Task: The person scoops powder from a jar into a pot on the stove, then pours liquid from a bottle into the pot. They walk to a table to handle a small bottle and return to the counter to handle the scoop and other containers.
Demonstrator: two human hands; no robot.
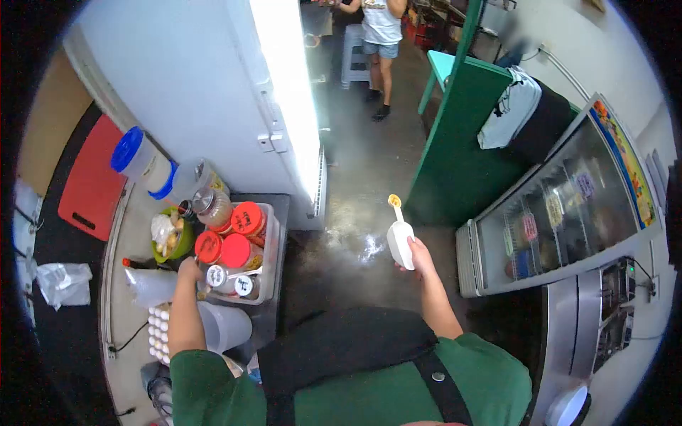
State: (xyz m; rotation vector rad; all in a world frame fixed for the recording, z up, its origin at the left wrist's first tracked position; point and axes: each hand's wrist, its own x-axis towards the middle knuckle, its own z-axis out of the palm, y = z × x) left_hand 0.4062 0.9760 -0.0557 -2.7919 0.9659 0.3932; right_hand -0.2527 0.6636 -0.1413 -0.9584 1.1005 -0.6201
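My right hand [420, 256] is closed round a white scoop [400, 240], held out over the floor. A small measuring spoon [395, 202] with something yellow in its bowl extends from the far end of the scoop. My left hand [190, 271] is at the left edge of a clear bin [271, 266]; its fingers are mostly hidden, and what they touch cannot be made out. In the bin stand several jars, among them a red-lidded jar [241, 251], a white-lidded jar [217, 276] and a white spoon [245, 274].
A green bowl [186, 238], an egg tray [158, 334], a white bucket [231, 325] and a blue-lidded container [144, 162] stand at left. A person [382, 42] stands ahead beyond a green partition [451, 149]. A glass-door fridge [554, 213] is at right.
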